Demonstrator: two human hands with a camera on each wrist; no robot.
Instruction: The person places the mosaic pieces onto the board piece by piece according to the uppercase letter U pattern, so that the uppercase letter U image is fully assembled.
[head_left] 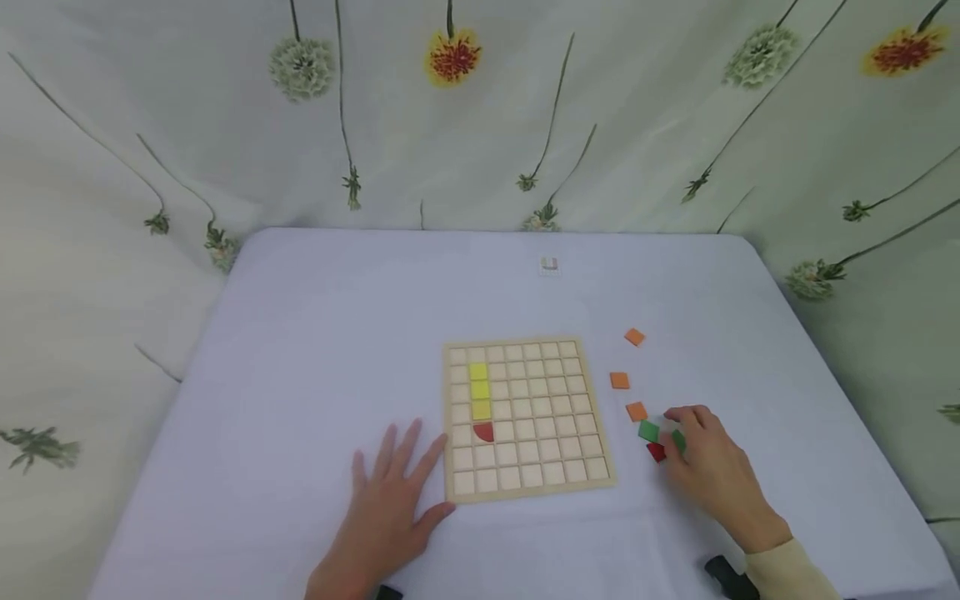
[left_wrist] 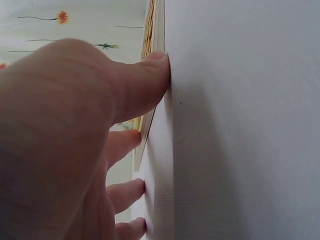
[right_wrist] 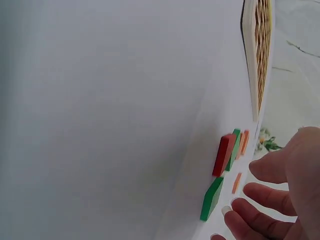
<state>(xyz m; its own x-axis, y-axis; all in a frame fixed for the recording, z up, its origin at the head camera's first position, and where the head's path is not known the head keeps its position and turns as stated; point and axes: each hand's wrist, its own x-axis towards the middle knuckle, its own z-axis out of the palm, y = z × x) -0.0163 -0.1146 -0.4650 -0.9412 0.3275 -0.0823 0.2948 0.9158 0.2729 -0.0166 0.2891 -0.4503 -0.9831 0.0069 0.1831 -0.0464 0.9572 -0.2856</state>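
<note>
A pale wooden grid board (head_left: 551,429) lies on the table; three yellow squares (head_left: 480,390) line up in one of its columns, with a red rounded piece (head_left: 483,432) just below them. My left hand (head_left: 384,521) rests spread at the board's near left corner, thumb and index finger against its edge. To the right of the board, my right hand (head_left: 708,467) hovers over loose tiles with its fingers loosely bent and nothing between them. Closest to it are a green tile (right_wrist: 212,198), a red tile (right_wrist: 223,155) and another green tile (head_left: 648,431).
Three orange tiles (head_left: 619,380) are scattered between the board and the table's right side. A small white card (head_left: 550,266) lies near the far edge. The white-covered table (head_left: 315,333) backs onto a hanging flowered cloth (head_left: 465,142).
</note>
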